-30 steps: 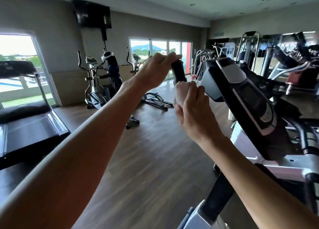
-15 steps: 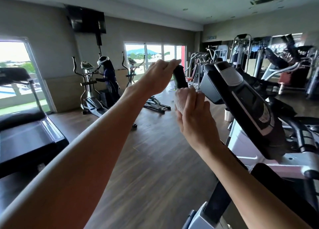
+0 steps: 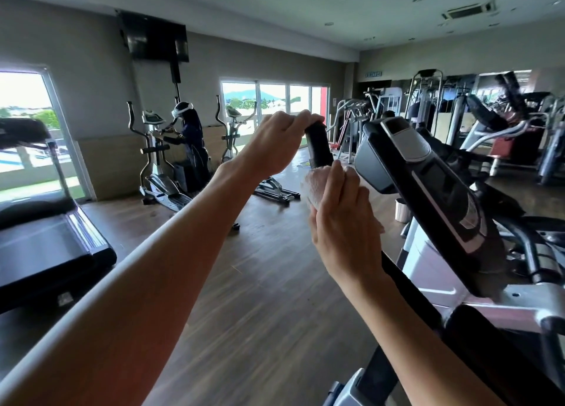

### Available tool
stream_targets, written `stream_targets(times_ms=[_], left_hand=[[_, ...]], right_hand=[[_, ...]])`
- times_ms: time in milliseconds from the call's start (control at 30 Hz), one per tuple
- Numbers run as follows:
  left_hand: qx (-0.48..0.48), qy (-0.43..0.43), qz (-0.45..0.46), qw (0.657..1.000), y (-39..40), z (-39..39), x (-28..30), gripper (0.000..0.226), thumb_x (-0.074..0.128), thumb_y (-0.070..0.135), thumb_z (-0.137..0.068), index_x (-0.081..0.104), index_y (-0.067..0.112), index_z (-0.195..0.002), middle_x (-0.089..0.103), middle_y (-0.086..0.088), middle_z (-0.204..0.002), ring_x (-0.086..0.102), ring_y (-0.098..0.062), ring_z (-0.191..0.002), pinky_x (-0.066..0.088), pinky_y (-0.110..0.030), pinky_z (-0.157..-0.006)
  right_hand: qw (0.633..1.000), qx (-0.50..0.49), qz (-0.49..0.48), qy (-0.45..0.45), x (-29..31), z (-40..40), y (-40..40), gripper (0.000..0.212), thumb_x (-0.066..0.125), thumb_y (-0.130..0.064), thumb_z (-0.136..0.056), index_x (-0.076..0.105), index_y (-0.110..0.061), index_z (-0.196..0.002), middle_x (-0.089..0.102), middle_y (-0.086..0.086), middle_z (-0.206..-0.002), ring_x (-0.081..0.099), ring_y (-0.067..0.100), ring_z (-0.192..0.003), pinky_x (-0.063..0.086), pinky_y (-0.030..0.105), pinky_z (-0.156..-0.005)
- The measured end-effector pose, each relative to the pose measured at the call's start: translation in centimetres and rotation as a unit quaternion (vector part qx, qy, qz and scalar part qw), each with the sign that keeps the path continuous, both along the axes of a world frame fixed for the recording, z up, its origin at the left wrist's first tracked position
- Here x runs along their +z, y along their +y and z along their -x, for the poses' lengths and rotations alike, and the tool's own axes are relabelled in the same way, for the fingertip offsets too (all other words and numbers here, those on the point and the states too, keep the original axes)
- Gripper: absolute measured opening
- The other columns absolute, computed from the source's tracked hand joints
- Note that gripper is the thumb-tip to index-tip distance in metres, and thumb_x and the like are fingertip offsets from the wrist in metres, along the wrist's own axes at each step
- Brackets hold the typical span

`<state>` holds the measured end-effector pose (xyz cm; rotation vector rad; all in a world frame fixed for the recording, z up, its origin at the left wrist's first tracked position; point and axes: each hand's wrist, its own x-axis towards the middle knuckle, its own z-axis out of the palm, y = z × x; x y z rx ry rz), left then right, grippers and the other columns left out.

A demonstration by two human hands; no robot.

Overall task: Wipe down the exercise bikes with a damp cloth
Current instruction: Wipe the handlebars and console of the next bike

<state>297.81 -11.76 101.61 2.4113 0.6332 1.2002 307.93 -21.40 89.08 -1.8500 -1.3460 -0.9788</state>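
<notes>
A black handlebar grip [image 3: 319, 148] rises upright at centre, part of the exercise machine on my right with its tilted black and silver console [image 3: 428, 185]. My left hand [image 3: 275, 144] grips the top end of that handle. Just below it my right hand [image 3: 342, 222] holds a white cloth [image 3: 312, 188] wrapped round the handle shaft. The shaft under the cloth is hidden by my hand.
A treadmill [image 3: 46, 246] stands at the left. Two ellipticals [image 3: 156, 161] line the far wall, where a person [image 3: 192, 142] in dark clothes works. Weight machines [image 3: 458, 121] crowd the back right. Wooden floor [image 3: 244, 298] stretches between.
My right hand with the cloth has slid a little down the handle shaft. The left hand stays on the handle's top. The view has shifted slightly.
</notes>
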Motion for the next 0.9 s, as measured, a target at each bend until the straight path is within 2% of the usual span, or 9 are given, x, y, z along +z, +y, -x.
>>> stream_targets(times_ms=[167,267,400,433,467,567,667,767,900], left_hand=[[0.014,-0.044,0.001,0.999,-0.3,-0.1,-0.1,0.051,0.039,0.046,-0.098,0.078,0.016,-0.112,0.077,-0.006,-0.107,0.069,-0.008,-0.100,0.051,-0.036,-0.099],[0.017,-0.053,0.008,0.998,-0.1,-0.1,-0.3,0.062,0.034,0.057,-0.091,0.079,0.018,-0.110,0.075,-0.005,-0.096,0.065,-0.013,-0.090,0.048,-0.026,-0.082],[0.021,-0.064,-0.030,0.997,0.0,0.0,-0.7,0.053,0.032,0.051,-0.099,0.074,0.025,-0.119,0.046,0.014,-0.077,0.054,-0.008,-0.071,0.039,-0.024,-0.070],[0.030,-0.073,-0.037,0.996,0.0,-0.1,-0.9,0.049,0.033,0.044,-0.103,0.074,0.023,-0.119,0.041,-0.006,-0.107,0.058,-0.007,-0.068,0.042,-0.022,-0.068],[0.035,-0.084,-0.043,0.995,0.1,-0.2,-1.1,0.046,0.034,0.040,-0.105,0.075,0.024,-0.119,0.077,-0.008,-0.085,0.064,-0.010,-0.072,0.046,-0.023,-0.072],[0.031,-0.119,-0.049,0.991,0.6,-0.6,-1.5,0.042,0.038,0.034,-0.106,0.078,0.024,-0.114,0.079,-0.008,-0.096,0.071,-0.024,-0.091,0.048,-0.028,-0.089],[0.001,-0.143,-0.070,0.987,1.7,-0.6,-1.8,0.040,0.040,0.029,-0.107,0.079,0.025,-0.110,0.077,-0.010,-0.081,0.067,-0.019,-0.067,0.052,-0.030,-0.070],[-0.047,-0.153,-0.080,0.984,3.0,-0.5,-1.6,0.042,0.038,0.034,-0.104,0.080,0.033,-0.101,0.079,0.001,-0.086,0.070,-0.019,-0.077,0.054,-0.038,-0.076],[-0.121,-0.156,-0.106,0.975,5.2,-0.7,-1.3,0.044,0.036,0.039,-0.100,0.079,0.031,-0.102,0.073,-0.024,-0.086,0.065,-0.036,-0.078,0.052,-0.037,-0.074]], right_hand=[[0.999,0.000,-0.033,-0.009,3.5,0.7,3.1,0.061,0.041,-0.024,-0.106,0.018,0.007,-0.153,0.029,0.032,-0.154,0.025,0.045,-0.147,0.025,0.046,-0.121],[0.999,-0.005,-0.045,-0.013,2.7,0.6,2.5,0.061,0.043,-0.021,-0.105,0.018,0.006,-0.153,0.031,0.030,-0.154,0.032,0.040,-0.145,0.029,0.041,-0.120],[0.999,-0.007,0.000,-0.036,-0.3,0.3,-0.3,0.065,0.046,-0.020,-0.103,0.015,0.007,-0.154,0.031,0.031,-0.154,0.036,0.038,-0.143,0.036,0.040,-0.116],[0.999,-0.006,0.000,-0.037,-0.6,0.1,-0.6,0.065,0.047,-0.021,-0.102,0.018,0.008,-0.153,0.034,0.031,-0.152,0.039,0.038,-0.141,0.038,0.040,-0.115],[0.999,-0.008,-0.007,-0.039,-0.5,0.0,-0.6,0.065,0.049,-0.022,-0.101,0.022,0.009,-0.152,0.037,0.032,-0.149,0.042,0.039,-0.138,0.040,0.040,-0.113],[0.998,-0.011,-0.048,-0.033,0.7,0.2,0.9,0.065,0.052,-0.021,-0.098,0.027,0.013,-0.148,0.041,0.035,-0.144,0.046,0.042,-0.134,0.044,0.043,-0.110],[0.997,-0.002,-0.078,-0.023,2.7,0.5,2.7,0.068,0.054,-0.022,-0.098,0.025,0.012,-0.149,0.040,0.034,-0.145,0.044,0.041,-0.135,0.042,0.044,-0.111],[0.996,-0.002,-0.087,-0.019,2.7,0.6,2.7,0.075,0.056,-0.028,-0.095,0.024,0.009,-0.151,0.040,0.031,-0.146,0.045,0.039,-0.135,0.044,0.041,-0.112],[0.997,-0.031,-0.068,-0.019,0.2,0.8,0.7,0.080,0.065,-0.027,-0.090,0.026,0.005,-0.152,0.045,0.025,-0.145,0.053,0.035,-0.129,0.051,0.037,-0.100]])
